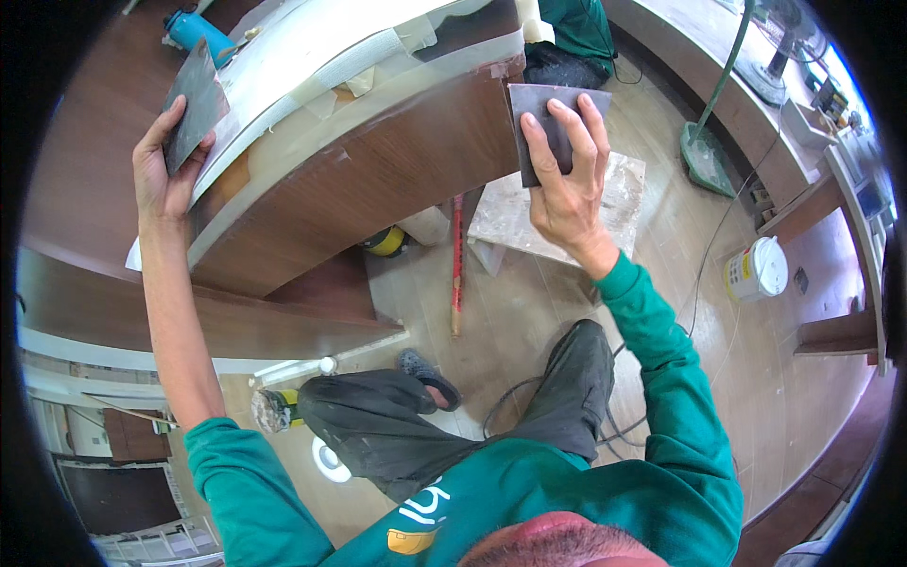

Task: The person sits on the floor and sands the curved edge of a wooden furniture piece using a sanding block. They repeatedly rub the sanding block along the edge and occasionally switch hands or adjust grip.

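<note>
My left hand (pixel 170 166) holds a thin grey rectangular plate (pixel 195 106) by its edges, at the left over a white-covered counter top (pixel 283 53). My right hand (pixel 570 170) has its fingers spread on the face of a second dark grey plate (pixel 524 142), which it holds beside the right end of a curved wood-grain panel (pixel 397 163). Masking tape and paper (pixel 333 106) run along the panel's upper edge. Whether the right plate touches the panel's end, I cannot tell.
A co-worker's green sleeve (pixel 577 25) shows beyond the panel. On the floor are a stained board (pixel 623 205), a red level-like bar (pixel 457 266), a white bucket (pixel 762 269), a green dustpan (pixel 708 166) and black cables (pixel 623 432). A blue bottle (pixel 198 35) lies at upper left.
</note>
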The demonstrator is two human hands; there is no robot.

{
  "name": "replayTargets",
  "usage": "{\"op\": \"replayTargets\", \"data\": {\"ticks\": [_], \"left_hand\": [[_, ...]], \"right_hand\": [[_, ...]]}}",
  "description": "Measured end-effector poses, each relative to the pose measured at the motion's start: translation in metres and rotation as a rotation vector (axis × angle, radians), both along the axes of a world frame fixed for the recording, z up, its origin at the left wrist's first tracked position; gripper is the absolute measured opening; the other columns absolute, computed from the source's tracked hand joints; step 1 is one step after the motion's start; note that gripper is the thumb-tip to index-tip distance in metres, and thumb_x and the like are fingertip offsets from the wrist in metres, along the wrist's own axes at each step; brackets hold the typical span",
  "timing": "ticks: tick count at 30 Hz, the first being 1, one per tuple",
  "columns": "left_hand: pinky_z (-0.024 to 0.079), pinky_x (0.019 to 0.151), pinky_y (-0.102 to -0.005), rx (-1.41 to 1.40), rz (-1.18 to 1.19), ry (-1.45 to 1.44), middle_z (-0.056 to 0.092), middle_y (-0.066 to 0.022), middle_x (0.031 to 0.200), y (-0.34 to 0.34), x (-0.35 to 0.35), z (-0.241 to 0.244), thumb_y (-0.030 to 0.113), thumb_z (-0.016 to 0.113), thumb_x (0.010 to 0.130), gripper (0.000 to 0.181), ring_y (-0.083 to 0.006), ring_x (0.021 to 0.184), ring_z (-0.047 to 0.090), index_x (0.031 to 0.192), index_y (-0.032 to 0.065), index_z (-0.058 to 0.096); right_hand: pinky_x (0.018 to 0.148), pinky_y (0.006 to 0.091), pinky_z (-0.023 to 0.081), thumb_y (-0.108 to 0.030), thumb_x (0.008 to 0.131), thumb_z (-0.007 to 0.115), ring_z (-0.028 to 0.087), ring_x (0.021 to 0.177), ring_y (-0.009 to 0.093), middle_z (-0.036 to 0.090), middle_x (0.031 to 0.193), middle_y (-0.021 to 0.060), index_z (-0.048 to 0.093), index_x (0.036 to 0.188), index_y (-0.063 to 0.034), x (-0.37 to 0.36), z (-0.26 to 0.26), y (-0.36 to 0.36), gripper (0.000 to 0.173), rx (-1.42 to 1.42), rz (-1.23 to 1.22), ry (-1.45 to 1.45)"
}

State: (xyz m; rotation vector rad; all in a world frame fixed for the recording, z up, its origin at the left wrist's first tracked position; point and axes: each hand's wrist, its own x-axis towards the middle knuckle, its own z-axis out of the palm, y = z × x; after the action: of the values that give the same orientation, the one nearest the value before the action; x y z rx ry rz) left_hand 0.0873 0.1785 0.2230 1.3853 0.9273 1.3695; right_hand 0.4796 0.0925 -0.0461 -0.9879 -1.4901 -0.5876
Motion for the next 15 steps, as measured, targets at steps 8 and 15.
{"op": "replayTargets", "data": {"ticks": [8, 15], "left_hand": [[0.061, 0.069, -0.0296, 0.018, 0.064, 0.003, 0.069, -0.0136, 0.109, -0.003, 0.0, -0.002, 0.012, 0.079, 0.091, 0.025, -0.0179, 0.095, 0.071, 0.109, -0.0033, 0.07], [0.06, 0.068, -0.0282, 0.042, 0.083, 0.008, 0.069, -0.0125, 0.106, -0.006, 0.006, -0.004, 0.013, 0.081, 0.09, 0.027, -0.0168, 0.093, 0.07, 0.108, -0.003, 0.07]], "right_hand": [[0.119, 0.059, 0.03, -0.004, 0.077, 0.067, 0.034, 0.15, 0.037, 0.044, 0.155, 0.0047, 0.062, 0.144, -0.0313, 0.029, 0.006, 0.026, 0.073, -0.027, -0.034, -0.23], [0.122, 0.0586, 0.028, -0.002, 0.077, 0.068, 0.031, 0.151, 0.034, 0.042, 0.157, 0.0023, 0.06, 0.145, -0.0351, 0.039, 0.011, 0.039, 0.076, 0.012, -0.049, -0.28]]}}
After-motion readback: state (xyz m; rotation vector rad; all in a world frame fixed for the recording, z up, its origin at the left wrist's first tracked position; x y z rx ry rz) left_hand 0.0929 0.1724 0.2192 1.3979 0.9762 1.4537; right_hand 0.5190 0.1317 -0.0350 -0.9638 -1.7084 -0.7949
